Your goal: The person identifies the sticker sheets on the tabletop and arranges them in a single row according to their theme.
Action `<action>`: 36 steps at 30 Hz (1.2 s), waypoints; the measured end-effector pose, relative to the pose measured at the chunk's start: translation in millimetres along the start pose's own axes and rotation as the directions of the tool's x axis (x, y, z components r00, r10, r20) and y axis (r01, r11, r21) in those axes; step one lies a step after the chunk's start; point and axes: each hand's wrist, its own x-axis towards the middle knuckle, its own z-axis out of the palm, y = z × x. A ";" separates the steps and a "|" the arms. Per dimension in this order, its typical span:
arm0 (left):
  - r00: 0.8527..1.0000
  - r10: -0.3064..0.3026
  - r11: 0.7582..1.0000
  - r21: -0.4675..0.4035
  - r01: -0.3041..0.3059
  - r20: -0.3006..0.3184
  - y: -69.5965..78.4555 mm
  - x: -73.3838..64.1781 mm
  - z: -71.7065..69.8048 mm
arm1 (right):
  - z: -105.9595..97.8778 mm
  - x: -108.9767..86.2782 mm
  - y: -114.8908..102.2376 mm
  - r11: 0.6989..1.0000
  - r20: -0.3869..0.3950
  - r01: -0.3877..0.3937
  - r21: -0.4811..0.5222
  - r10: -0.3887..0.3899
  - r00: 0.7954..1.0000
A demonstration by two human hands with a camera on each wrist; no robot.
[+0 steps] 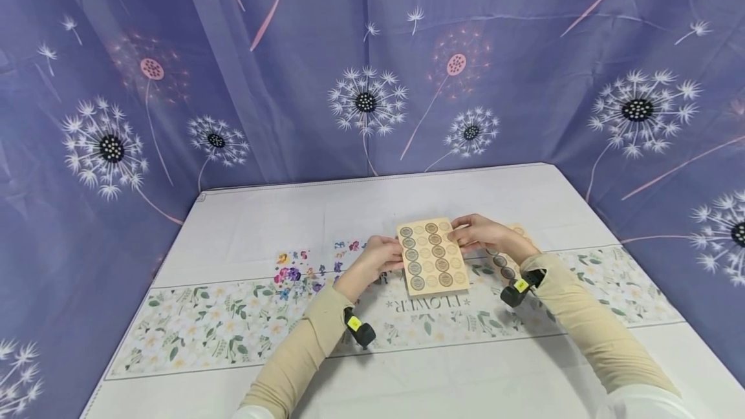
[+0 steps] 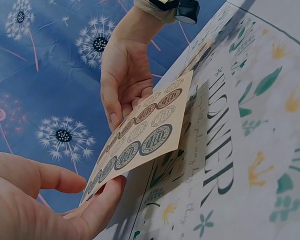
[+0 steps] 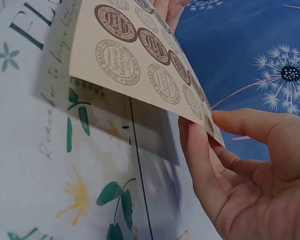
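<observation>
A tan sticker sheet [image 1: 433, 256] with rows of round brown and pale seals is held up, tilted, over the table. My left hand [image 1: 379, 260] pinches its left edge, thumb in front and fingers behind, as the left wrist view shows. On the opposite edge, my right hand [image 1: 478, 236] pinches the sheet near its upper corner. In the right wrist view the seals on the sheet [image 3: 155, 60] read "Special Selected", and fingers [image 3: 197, 155] support it from behind.
A second tan sheet of round stickers [image 1: 505, 265] lies partly under my right forearm. Colourful cartoon stickers [image 1: 297, 273] are on the table left of my left hand. A floral runner printed "FLOWER" [image 1: 427, 304] crosses the white table [image 1: 279, 212]. Purple dandelion curtains [image 1: 291, 115] surround it.
</observation>
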 end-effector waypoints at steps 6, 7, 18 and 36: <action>1.000 0.000 0.999 -0.034 0.000 -0.003 1.7 -0.3 -3.8 | 0.8 2.7 -0.8 1.000 -0.014 -0.001 -0.001 0.001 1.000; 1.000 0.003 0.999 -0.043 -0.003 -0.005 2.0 0.2 -4.6 | 0.9 3.2 -0.9 1.000 -0.014 0.002 -0.001 -0.002 1.000; 1.000 0.000 0.996 -0.084 -0.001 -0.012 1.7 4.3 -12.4 | 3.4 8.8 -1.1 1.000 0.006 0.022 -0.001 -0.022 1.000; 1.000 -0.004 0.997 -0.072 0.002 -0.021 2.0 3.4 -21.4 | 13.1 14.3 -2.5 0.999 0.017 0.045 0.008 -0.045 0.999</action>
